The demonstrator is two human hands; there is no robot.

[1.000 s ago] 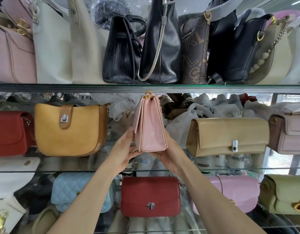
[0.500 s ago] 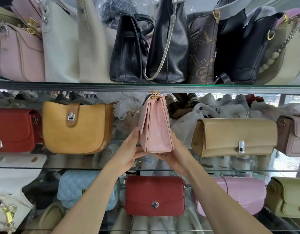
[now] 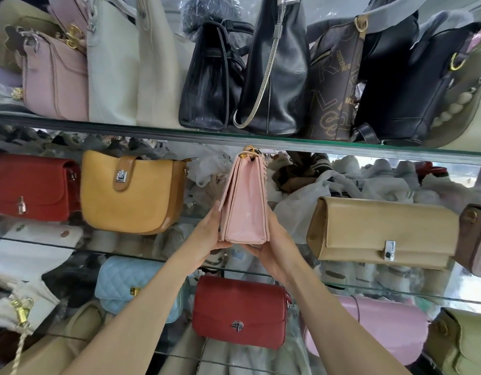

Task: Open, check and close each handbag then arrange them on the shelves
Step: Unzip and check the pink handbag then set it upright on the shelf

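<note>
A pink handbag (image 3: pixel 246 201) stands upright, end-on to me, in the gap on the middle glass shelf (image 3: pixel 369 286) between a mustard bag (image 3: pixel 131 193) and a tan clutch (image 3: pixel 382 231). Its flap is closed and a gold fitting shows at its top. My left hand (image 3: pixel 209 234) holds its left side near the bottom, fingers up along the face. My right hand (image 3: pixel 272 247) cups its bottom right corner, with the fingers hidden behind the bag.
The top shelf (image 3: pixel 153 129) carries pink, cream, black and brown bags. A red bag (image 3: pixel 31 185) sits at the far left of the middle shelf. Below are a light blue quilted bag (image 3: pixel 125 282), a red flap bag (image 3: pixel 239 312), a pink bag (image 3: pixel 382 328) and an olive bag (image 3: pixel 466 345).
The pink bag stays between both hands in the same gap. My view has shifted slightly, so the shelves appear a little tilted and further right.
</note>
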